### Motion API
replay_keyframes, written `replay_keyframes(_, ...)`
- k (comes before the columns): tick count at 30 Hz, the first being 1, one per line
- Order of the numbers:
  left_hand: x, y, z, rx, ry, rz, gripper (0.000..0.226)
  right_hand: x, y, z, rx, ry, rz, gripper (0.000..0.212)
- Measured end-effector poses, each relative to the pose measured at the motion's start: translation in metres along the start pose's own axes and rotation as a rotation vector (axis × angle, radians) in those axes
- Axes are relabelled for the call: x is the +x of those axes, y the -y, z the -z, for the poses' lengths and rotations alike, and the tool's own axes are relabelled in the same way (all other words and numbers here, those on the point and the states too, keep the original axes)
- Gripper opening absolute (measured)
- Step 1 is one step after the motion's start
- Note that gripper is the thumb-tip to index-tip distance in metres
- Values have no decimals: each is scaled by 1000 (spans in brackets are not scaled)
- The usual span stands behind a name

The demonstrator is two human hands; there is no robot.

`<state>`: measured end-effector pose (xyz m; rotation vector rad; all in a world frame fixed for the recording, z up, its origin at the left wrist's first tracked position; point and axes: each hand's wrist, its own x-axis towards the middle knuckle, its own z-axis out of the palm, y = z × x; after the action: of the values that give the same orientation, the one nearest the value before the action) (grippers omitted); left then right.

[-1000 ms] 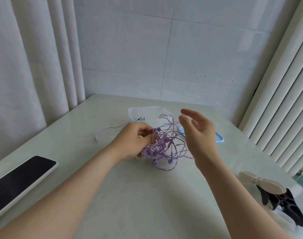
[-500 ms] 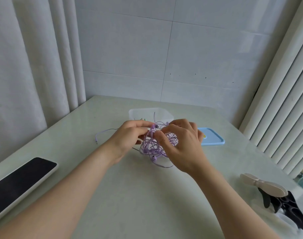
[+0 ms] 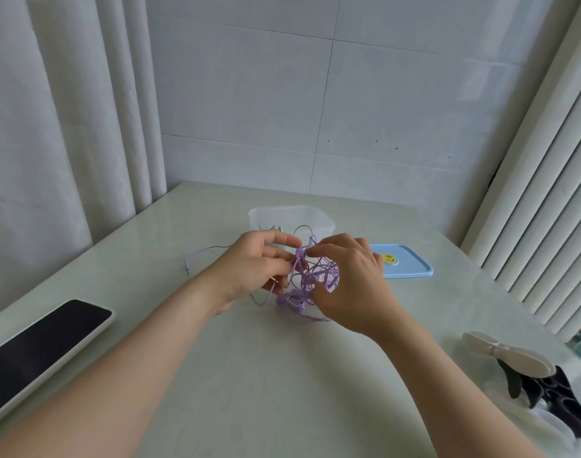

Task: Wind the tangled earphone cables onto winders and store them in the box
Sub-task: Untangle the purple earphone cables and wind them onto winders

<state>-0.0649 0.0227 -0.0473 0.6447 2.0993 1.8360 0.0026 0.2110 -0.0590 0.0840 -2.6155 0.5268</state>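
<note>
On a pale worktop (image 3: 282, 375), a flat white bone-shaped plastic piece (image 3: 514, 357), probably a winder, lies unused near the right edge. Further in, the left hand (image 3: 256, 269) and right hand (image 3: 352, 282) both pinch a tangled lilac earphone cable (image 3: 312, 279) at mid-worktop, apparently to tease a knot apart. Just behind, a clear plastic box (image 3: 292, 209) stands open, its blue lid (image 3: 411, 266) set aside to its right, ready for storing.
</note>
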Motion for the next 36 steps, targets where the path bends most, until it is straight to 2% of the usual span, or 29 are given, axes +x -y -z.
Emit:
replay_keyframes(4, 1, -1, -3, 101, -39, 37, 43, 1, -2, -1, 10, 49, 11, 78)
replay_keyframes(9, 3, 2, -3, 184, -115, 29, 14, 2, -9, -7, 45, -31, 121, 85)
replay_keyframes(11, 5, 6, -1, 256, -158, 24, 8, 4, -9, -9, 48, -98, 120, 81)
replay_keyframes(16, 6, 8, 3, 317, -180, 30, 54, 4, -3, -3, 155, -255, 160, 51)
replay_keyframes(19, 7, 11, 3, 315, -134, 22, 36, 3, 0, -2, 269, -308, 162, 38)
replay_keyframes(23, 9, 12, 0, 313, -114, 33, 15, 3, 2, 1, 366, -262, 56, 34)
replay_keyframes(25, 8, 11, 1, 304, -99, 54, 14, 6, -1, 0, 323, -258, 27, 25)
replay_keyframes(29, 7, 10, -1, 315, -97, 86, 17, 6, -5, -3, 145, -116, 24, 8)
replay_keyframes(36, 5, 8, -2, 284, -33, 87, 17, 4, -5, -7, 47, 28, -53, 10)
